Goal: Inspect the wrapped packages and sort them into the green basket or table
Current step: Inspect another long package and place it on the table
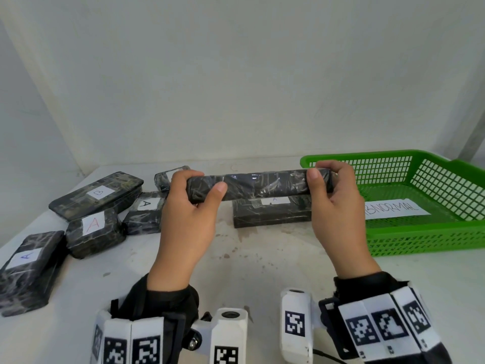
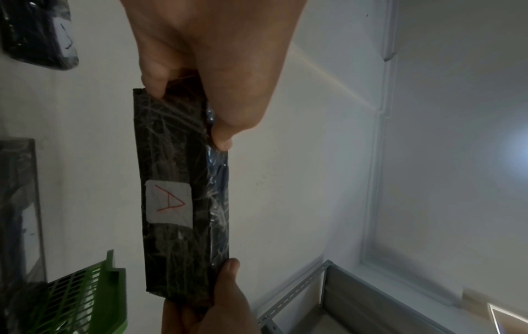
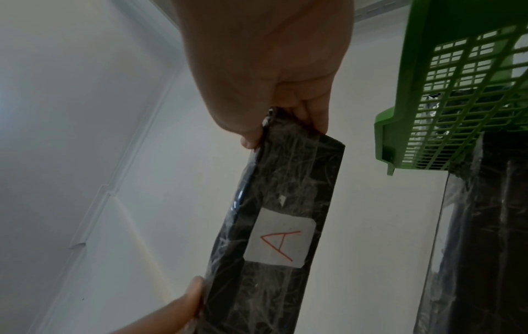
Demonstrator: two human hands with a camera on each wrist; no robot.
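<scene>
Evidently the long wrapped package (image 1: 259, 187) is held up level, edge-on to the head camera, so its faces can be checked; the wrist views show a white label (image 3: 281, 240) with a red A on the face turned away. It hangs above the tabletop (image 1: 236, 264), just left of the green basket (image 1: 425, 240) and over another package (image 1: 271, 211) lying beside that basket. Each grip is closed on one end: the left hand (image 1: 187, 219) pinches with thumb near and fingers behind, the right hand (image 1: 338, 206) does likewise. Both wrists are raised, palms facing each other. More packages (image 1: 97, 195) lie far left of the basket
</scene>
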